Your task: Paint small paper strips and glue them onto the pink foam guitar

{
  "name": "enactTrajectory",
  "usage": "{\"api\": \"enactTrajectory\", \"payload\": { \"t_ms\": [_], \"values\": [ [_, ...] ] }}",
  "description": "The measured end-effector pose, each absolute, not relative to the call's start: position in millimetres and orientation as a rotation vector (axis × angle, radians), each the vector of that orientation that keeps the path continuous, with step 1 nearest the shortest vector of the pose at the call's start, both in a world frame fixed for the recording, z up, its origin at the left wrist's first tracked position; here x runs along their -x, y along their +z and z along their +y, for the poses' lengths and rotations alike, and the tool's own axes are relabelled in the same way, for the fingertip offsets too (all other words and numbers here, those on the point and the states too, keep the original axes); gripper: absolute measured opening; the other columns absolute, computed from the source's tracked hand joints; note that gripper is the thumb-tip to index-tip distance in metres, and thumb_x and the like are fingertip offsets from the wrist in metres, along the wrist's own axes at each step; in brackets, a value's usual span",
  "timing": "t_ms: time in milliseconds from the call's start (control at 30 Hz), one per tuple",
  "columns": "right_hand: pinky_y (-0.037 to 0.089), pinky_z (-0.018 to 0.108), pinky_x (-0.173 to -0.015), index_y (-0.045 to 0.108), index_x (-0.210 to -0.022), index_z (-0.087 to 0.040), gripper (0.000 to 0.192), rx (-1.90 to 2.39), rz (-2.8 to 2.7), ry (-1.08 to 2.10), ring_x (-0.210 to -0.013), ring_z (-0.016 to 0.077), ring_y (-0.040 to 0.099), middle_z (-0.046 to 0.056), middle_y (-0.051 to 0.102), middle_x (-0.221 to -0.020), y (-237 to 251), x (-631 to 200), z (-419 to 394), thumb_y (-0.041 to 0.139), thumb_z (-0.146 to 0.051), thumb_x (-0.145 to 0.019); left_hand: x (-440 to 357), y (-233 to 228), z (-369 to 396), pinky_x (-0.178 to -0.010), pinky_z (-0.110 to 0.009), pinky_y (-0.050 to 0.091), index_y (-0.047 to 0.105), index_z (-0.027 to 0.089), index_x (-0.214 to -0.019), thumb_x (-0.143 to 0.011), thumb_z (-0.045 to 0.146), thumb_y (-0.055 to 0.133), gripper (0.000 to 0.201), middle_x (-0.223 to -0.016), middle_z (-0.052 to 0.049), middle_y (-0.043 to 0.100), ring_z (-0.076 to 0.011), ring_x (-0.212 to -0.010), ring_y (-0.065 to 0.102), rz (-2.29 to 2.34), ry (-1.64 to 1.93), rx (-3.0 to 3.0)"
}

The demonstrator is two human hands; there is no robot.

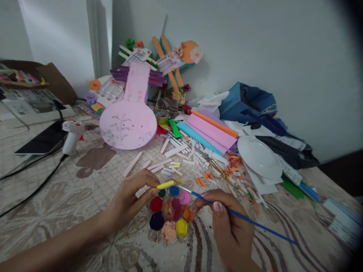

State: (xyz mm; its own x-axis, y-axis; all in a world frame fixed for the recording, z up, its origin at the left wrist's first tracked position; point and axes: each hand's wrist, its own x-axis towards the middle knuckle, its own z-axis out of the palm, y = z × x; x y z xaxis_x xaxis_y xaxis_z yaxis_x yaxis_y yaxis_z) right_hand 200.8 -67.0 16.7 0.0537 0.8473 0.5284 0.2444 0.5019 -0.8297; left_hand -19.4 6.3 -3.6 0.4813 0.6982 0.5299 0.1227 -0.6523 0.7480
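Between the thumb and fingers of my left hand [133, 198] is one end of a small yellow-painted strip [166, 184]. My right hand [227, 223] grips a thin paintbrush [255, 223] with a blue handle, and its bristle tip is close to the strip's free end; whether they touch I cannot tell. Below both hands sits a round paint palette [176, 207] with wells of red, dark blue, peach, yellow, orange, pink, blue and green. Just beyond lie loose white strips [159, 166], and a few strips with yellow on them [175, 165].
A pink guitar-shaped craft [127, 124] stands at the back left, near a white glue gun [72, 138] with its cord. Gold-handled scissors [219, 169] lie among paper scraps. Coloured paper sheets [210, 130], a white plate [259, 156] and a blue bag [244, 102] are at right.
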Motion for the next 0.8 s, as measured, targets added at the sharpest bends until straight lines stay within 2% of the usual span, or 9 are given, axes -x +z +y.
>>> {"api": "enactTrajectory", "payload": {
  "t_ms": [200, 400, 467, 600, 800],
  "values": [
    [0.052, 0.025, -0.065, 0.06, -0.101, -0.023, 0.021, 1.011, -1.483, 0.612, -0.074, 0.0137, 0.065, 0.002, 0.066, -0.079, 16, -201, -67, 0.042, -0.017, -0.091, 21, -6, 7, -0.073, -0.029, 0.046, 0.056, 0.018, -0.088, -0.088, 0.007, 0.047, 0.014, -0.084, -0.004, 0.06, -0.0148, -0.082, 0.056, 0.688, 1.117, -2.094],
    [0.051, 0.025, -0.058, 0.059, -0.096, -0.021, 0.017, 1.116, -1.456, 0.536, -0.059, 0.0106, 0.06, 0.001, 0.066, -0.075, 12, -209, -63, 0.043, -0.02, -0.091, 25, -5, 12, -0.07, -0.026, 0.046, 0.054, 0.018, -0.084, -0.089, 0.015, 0.047, 0.009, -0.083, -0.004, 0.06, -0.014, -0.079, 0.056, 0.866, 1.09, -2.129],
    [0.051, 0.026, -0.059, 0.059, -0.093, -0.019, 0.016, 1.145, -1.42, 0.505, -0.059, 0.0113, 0.06, 0.001, 0.066, -0.073, 12, -212, -57, 0.043, -0.022, -0.091, 26, -4, 16, -0.068, -0.025, 0.046, 0.054, 0.018, -0.082, -0.089, 0.018, 0.048, 0.01, -0.079, -0.002, 0.059, -0.0136, -0.076, 0.056, 0.989, 1.065, -2.199],
    [0.052, 0.027, -0.059, 0.058, -0.09, -0.018, 0.017, 1.18, -1.338, 0.523, -0.063, 0.0131, 0.063, 0.0, 0.064, -0.067, 11, -219, -45, 0.044, -0.026, -0.091, 25, -1, 26, -0.069, -0.026, 0.047, 0.059, 0.018, -0.083, -0.089, 0.023, 0.047, 0.014, -0.08, -0.003, 0.061, -0.0147, -0.075, 0.057, 1.145, 1.07, -2.401],
    [0.052, 0.024, -0.054, 0.058, -0.087, -0.017, 0.018, 1.193, -1.292, 0.547, -0.059, 0.0121, 0.062, 0.0, 0.064, -0.065, 7, -225, -34, 0.044, -0.028, -0.091, 14, 4, 51, -0.071, -0.028, 0.046, 0.063, 0.018, -0.082, -0.087, 0.021, 0.052, 0.013, -0.081, -0.004, 0.065, -0.0162, -0.077, 0.058, 1.134, 0.974, -2.639]
  ]
}}
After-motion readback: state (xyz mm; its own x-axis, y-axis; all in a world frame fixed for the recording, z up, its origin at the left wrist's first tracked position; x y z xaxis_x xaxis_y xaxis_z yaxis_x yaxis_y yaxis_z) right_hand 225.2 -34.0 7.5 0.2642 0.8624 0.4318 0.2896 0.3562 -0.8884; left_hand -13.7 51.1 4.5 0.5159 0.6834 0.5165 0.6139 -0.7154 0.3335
